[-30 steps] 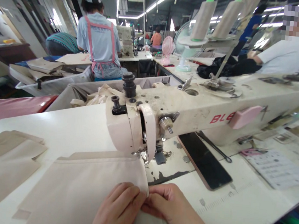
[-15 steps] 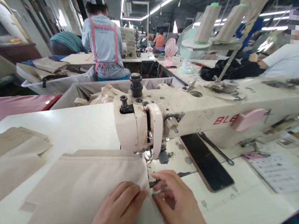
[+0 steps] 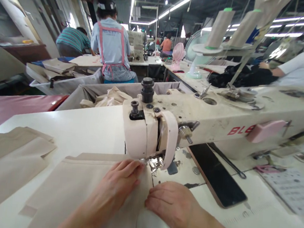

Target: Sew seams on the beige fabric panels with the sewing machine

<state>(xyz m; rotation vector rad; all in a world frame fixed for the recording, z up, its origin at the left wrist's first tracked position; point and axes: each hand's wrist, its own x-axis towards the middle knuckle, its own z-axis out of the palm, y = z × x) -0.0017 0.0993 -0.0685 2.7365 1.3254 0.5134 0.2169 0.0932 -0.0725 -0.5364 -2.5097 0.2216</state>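
Beige fabric [image 3: 79, 186] lies on the white sewing table, its upper right corner close to the needle area of the sewing machine [image 3: 150, 132]. My left hand [image 3: 119, 183] rests on this fabric just below the presser foot, fingers pressed together and pointing at the foot. At the fabric's right edge, my right hand [image 3: 171, 205] has its fingers curled together, fingertips against the edge; what they pinch is too small to make out. Another beige fabric stack [image 3: 8, 160] lies at the far left.
A black phone [image 3: 217, 175], a dark tool [image 3: 227, 160] and a printed sheet [image 3: 291, 188] lie right of the machine head. Behind the table stands a bin of beige cloth [image 3: 73, 96]. Thread cones [image 3: 219, 28] rise above the machine. People sit beyond.
My left hand has moved up the fabric to near the presser foot. My right hand's fingers, apart before, have closed at the fabric's edge. The view has shifted slightly.
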